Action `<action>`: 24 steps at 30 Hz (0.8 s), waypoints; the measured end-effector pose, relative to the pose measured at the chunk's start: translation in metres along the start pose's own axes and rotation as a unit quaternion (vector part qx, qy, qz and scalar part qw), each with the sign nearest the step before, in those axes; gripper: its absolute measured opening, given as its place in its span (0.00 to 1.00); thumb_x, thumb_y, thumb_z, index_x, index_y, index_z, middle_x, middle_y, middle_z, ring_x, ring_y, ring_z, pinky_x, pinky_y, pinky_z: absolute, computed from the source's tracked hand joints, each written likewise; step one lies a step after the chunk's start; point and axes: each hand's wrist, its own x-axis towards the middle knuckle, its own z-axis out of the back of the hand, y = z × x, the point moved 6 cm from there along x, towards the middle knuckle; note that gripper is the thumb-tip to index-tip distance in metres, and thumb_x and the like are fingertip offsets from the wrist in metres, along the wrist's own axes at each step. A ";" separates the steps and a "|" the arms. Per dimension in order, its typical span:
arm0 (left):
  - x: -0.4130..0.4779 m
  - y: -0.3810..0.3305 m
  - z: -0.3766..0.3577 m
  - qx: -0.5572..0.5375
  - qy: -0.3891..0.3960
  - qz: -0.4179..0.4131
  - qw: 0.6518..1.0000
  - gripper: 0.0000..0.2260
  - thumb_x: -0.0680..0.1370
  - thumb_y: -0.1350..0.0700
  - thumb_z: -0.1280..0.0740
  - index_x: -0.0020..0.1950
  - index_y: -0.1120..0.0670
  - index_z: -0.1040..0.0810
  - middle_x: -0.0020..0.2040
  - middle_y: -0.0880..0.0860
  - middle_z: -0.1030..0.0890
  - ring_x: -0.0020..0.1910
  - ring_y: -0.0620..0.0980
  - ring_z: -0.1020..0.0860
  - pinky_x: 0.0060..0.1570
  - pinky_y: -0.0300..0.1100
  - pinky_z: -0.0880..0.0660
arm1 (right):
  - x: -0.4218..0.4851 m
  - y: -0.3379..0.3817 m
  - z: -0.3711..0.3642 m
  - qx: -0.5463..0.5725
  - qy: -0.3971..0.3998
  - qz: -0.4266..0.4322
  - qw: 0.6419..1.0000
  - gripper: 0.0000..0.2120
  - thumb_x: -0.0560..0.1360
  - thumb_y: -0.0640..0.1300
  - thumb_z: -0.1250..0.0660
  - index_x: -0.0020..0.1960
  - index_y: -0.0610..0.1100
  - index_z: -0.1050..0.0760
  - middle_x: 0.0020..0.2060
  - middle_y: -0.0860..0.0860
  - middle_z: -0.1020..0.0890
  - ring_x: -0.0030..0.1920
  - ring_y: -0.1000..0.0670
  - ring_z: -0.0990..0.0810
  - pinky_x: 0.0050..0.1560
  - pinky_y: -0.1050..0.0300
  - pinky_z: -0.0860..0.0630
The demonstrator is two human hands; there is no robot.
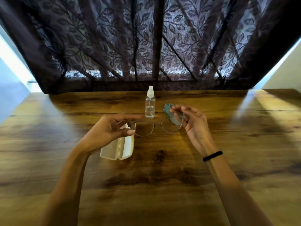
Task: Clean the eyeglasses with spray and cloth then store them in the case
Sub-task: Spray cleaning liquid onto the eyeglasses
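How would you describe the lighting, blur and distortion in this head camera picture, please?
In the head view, backlight through the curtain leaves the middle of the table dim, with bright bands of light falling on its left and right parts. The wide lens bends the curtain's edges outward. The left hand and right hand are slightly motion-blurred, and the thin eyeglasses are faint against the wood.

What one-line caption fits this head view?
Both hands hold round eyeglasses above the table, between open case, spray bottle and cloth.

Bare table (162, 185) near; spray bottle (150, 104), cloth (169, 111) and seemingly open case (118, 148) crowd mid-table.
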 end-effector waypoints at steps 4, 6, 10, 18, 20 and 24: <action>-0.007 -0.009 0.028 0.028 -0.114 -0.045 0.992 0.16 0.68 0.59 0.33 0.49 0.40 0.19 0.45 0.41 0.16 0.47 0.39 0.20 0.46 0.29 0.25 | 0.018 -0.002 -0.022 -0.006 0.038 -0.013 0.999 0.12 0.78 0.34 0.44 0.48 0.38 0.22 0.43 0.47 0.14 0.46 0.49 0.16 0.46 0.61 0.19; -0.010 -0.012 0.040 0.023 -0.169 -0.065 0.983 0.16 0.69 0.59 0.33 0.49 0.39 0.19 0.45 0.39 0.16 0.46 0.39 0.19 0.46 0.30 0.24 | 0.027 -0.002 -0.033 -0.015 0.049 0.003 0.999 0.12 0.78 0.34 0.44 0.50 0.41 0.22 0.46 0.48 0.15 0.42 0.50 0.16 0.41 0.61 0.19; -0.018 -0.012 0.064 -0.027 -0.258 -0.092 0.961 0.15 0.71 0.61 0.34 0.53 0.46 0.19 0.48 0.43 0.16 0.49 0.42 0.19 0.49 0.32 0.24 | 0.049 -0.011 -0.036 -0.150 -0.022 0.050 0.987 0.12 0.77 0.34 0.39 0.59 0.39 0.27 0.55 0.43 0.20 0.43 0.49 0.17 0.42 0.58 0.19; -0.018 -0.006 0.074 -0.013 -0.293 -0.087 0.952 0.14 0.71 0.60 0.34 0.56 0.51 0.21 0.49 0.43 0.16 0.53 0.45 0.20 0.51 0.34 0.24 | 0.074 -0.055 -0.052 -0.446 0.011 0.153 0.882 0.37 0.70 0.44 0.28 0.72 0.49 0.45 0.62 0.52 0.29 0.56 0.59 0.27 0.52 0.69 0.27; -0.017 -0.004 0.073 -0.010 -0.295 -0.091 0.951 0.14 0.71 0.59 0.34 0.55 0.47 0.21 0.50 0.42 0.17 0.53 0.44 0.21 0.50 0.32 0.25 | 0.076 -0.065 -0.051 -0.449 0.010 0.144 0.882 0.41 0.70 0.45 0.28 0.73 0.53 0.50 0.61 0.52 0.28 0.56 0.53 0.25 0.51 0.54 0.21; -0.013 0.001 0.073 0.002 -0.313 -0.082 0.946 0.15 0.71 0.60 0.33 0.54 0.45 0.21 0.48 0.39 0.17 0.52 0.42 0.20 0.49 0.31 0.25 | 0.078 -0.076 -0.054 -0.454 0.017 0.154 0.877 0.41 0.72 0.43 0.31 0.72 0.61 0.55 0.59 0.50 0.25 0.51 0.51 0.21 0.46 0.46 0.18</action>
